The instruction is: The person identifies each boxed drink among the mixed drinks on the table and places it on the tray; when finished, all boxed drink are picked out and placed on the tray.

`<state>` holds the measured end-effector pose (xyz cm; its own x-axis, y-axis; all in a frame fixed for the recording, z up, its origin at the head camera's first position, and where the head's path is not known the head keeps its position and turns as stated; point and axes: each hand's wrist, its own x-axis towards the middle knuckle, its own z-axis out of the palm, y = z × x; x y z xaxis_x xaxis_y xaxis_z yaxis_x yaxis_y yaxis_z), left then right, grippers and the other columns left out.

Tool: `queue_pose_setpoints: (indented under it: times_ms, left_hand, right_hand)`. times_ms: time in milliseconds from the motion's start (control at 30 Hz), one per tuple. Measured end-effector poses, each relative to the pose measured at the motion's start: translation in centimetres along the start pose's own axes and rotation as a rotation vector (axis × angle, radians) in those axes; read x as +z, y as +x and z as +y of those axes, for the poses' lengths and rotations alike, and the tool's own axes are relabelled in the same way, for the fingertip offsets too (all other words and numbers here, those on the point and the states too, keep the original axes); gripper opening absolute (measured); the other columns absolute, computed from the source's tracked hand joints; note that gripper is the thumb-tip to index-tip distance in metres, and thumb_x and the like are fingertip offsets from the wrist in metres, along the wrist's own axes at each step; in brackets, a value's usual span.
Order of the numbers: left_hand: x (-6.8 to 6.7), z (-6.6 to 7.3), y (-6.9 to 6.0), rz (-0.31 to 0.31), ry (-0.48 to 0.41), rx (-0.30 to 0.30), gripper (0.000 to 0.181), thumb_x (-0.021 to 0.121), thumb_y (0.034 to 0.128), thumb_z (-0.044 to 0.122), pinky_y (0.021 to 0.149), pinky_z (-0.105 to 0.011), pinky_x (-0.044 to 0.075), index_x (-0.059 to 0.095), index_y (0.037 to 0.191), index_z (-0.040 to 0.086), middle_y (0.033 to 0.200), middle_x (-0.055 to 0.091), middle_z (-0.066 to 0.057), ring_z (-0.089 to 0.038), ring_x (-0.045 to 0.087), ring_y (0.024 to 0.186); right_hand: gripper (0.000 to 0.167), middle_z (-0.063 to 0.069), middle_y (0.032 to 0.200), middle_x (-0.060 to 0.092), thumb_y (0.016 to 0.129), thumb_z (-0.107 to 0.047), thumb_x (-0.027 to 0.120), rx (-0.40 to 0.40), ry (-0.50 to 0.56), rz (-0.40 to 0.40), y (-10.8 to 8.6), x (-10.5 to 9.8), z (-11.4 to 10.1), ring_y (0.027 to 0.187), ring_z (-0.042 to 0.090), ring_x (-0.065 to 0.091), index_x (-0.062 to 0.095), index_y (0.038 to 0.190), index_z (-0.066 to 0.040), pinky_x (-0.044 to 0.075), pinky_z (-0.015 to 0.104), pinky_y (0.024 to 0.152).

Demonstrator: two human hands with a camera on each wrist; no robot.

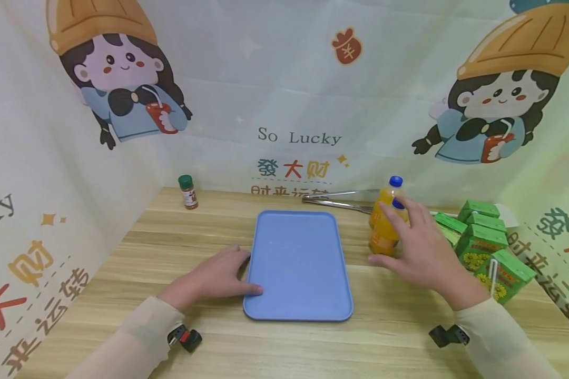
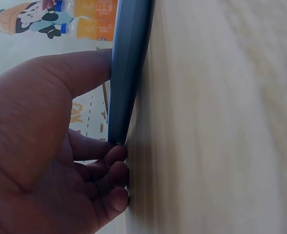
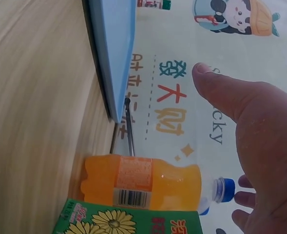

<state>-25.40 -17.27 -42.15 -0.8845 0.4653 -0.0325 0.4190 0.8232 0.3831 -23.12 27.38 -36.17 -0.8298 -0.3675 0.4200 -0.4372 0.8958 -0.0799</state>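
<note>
Left hand (image 1: pixel 213 276): thumb over the near part of the tray's left rim, other fingers bent against the outer side of the same edge; narrow grip, has hold of the tray.

Right hand (image 1: pixel 422 250): thumb and fingers spread wide apart, holding nothing; contact with the bottles cannot be told.

Blue tray (image 1: pixel 298 263): one, rectangular, flat on the table (image 1: pixel 265 350), extending rightward from the left fingers, well short of the right thumb.

Front orange bottle (image 1: pixel 385 234): upright, blue cap, just beyond the right thumb; index finger crosses before its upper part in the head view.

Rear orange bottle (image 1: pixel 386 195): upright, blue cap, just behind the front one, past the right fingertips.

Green cartons (image 1: pixel 512 273): a group to the right of the right fingers and hand; white straw (image 1: pixel 493 268) on the nearest.

Metal tongs (image 1: pixel 337 203): lying beyond the tray, ahead and left of the right fingertips.

Shaker jar (image 1: pixel 188 196): green lid, upright, well ahead and left of the left fingers.

Printed cloth (image 1: pixel 227 105): hanging behind all, beyond both hands' fingers.
</note>
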Motion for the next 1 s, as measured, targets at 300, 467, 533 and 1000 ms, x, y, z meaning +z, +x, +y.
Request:
queue_pose_setpoints:
  times_ms: [300,467,533,1000]
  left_hand:
    - [-0.2,0.1,-0.2,-0.009,-0.019,0.021,0.092,0.089,0.0870,0.064,0.101,-0.052,0.056,0.065,0.149,0.000,0.121,0.067,-0.006,-0.021,0.060,0.109]
    - [-0.1,-0.1,-0.1,-0.008,-0.018,0.023,0.090,0.089,0.0876,0.062,0.096,-0.049,0.056,0.065,0.147,0.000,0.115,0.066,-0.003,-0.019,0.057,0.102]
    - [0.0,-0.2,-0.1,-0.009,-0.015,0.025,0.090,0.089,0.0878,0.062,0.095,-0.048,0.056,0.065,0.148,0.000,0.115,0.066,-0.003,-0.019,0.057,0.102]
    - [-0.2,-0.1,-0.1,-0.023,-0.038,0.042,0.089,0.090,0.0872,0.061,0.084,-0.042,0.052,0.065,0.149,0.001,0.105,0.060,0.000,-0.019,0.052,0.096]
  right_hand:
    - [0.121,0.035,0.163,0.039,0.084,-0.058,0.096,0.029,0.000,0.008,-0.3,-1.0,1.3,0.141,0.057,0.043,0.030,0.175,-0.013,0.043,0.079,0.109]
    - [0.120,0.035,0.153,0.046,0.084,-0.056,0.097,0.029,0.010,0.000,-0.3,-1.5,2.0,0.132,0.054,0.048,0.033,0.174,-0.009,0.047,0.074,0.104]
    - [0.118,0.033,0.150,0.048,0.085,-0.057,0.096,0.043,0.011,-0.019,-0.3,-1.6,2.2,0.130,0.051,0.049,0.034,0.173,-0.009,0.049,0.072,0.102]
    - [0.117,0.032,0.149,0.049,0.089,-0.065,0.089,0.162,0.044,-0.165,-0.6,-2.8,3.7,0.133,0.051,0.047,0.034,0.171,-0.001,0.051,0.072,0.105]
